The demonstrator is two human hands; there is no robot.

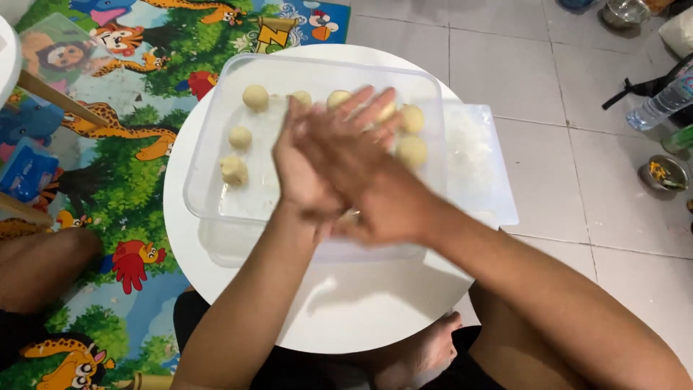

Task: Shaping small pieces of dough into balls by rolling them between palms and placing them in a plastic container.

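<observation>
Centre frame, I've got my left hand and right hand pressed flat together, whatever's between them hidden, over the clear tub where seven dough balls sit shaped.

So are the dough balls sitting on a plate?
No, the dough balls lie inside a clear plastic container on the round white table.

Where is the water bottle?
The water bottle lies on the tiled floor at the far right of the head view, beside a black strap, above a small metal bowl.
</observation>
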